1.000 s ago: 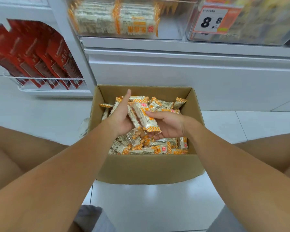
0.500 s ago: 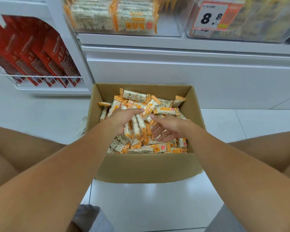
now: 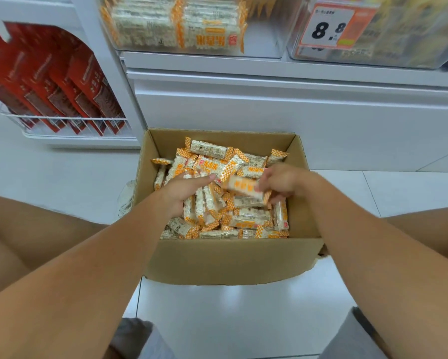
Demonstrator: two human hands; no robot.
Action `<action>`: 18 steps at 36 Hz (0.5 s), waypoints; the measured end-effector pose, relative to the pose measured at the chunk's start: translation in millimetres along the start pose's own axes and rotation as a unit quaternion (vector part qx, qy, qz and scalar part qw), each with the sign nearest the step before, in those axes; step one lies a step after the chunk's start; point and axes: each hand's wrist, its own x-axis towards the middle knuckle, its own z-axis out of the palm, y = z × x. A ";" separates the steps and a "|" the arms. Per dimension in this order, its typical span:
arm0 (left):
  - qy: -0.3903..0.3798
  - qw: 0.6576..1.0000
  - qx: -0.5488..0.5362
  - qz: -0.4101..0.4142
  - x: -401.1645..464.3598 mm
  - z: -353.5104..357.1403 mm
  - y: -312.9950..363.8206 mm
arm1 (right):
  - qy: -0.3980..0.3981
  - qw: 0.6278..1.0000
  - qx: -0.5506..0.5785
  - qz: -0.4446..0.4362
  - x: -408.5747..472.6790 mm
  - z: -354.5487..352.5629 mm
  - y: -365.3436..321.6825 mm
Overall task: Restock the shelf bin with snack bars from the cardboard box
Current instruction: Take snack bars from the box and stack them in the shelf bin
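Both arms reach down into the open cardboard box (image 3: 225, 260) that sits on the white floor right in front of the shelf unit. The box is heaped with snack bars (image 3: 243, 218) in white-and-orange wrappers, lying every which way. The left hand (image 3: 185, 190) is sunk among them with its fingers curled round a bunch of upright bars (image 3: 204, 203), thumb stretched along the top. The right hand (image 3: 282, 181) pinches one blurred bar (image 3: 243, 189) by its end, holding it slantwise just above the pile, close to the left thumb. Up on the shelf, the clear bin (image 3: 267, 27) straight above the box has bars of the same kind stacked in its left part, with bare space on its right. Beside it to the right a second clear bin (image 3: 412, 55) carries a price tag (image 3: 330, 27) reading 8.8; its contents are too blurred to tell. To the left, red packets (image 3: 62, 84) lean in a white wire basket (image 3: 70, 125)
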 end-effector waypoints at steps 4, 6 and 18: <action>-0.013 0.998 -0.060 -0.021 0.4 -1.1 8.0 | 0.010 0.979 0.205 -0.018 -11.3 -25.7 -23.3; -0.012 0.996 -0.091 -0.017 1.3 -1.7 11.1 | -0.046 0.968 0.246 -0.028 -16.8 -21.6 -31.0; -0.061 0.989 -0.136 -0.004 9.5 7.7 11.2 | -0.238 0.945 0.224 -0.029 -16.7 24.7 -19.4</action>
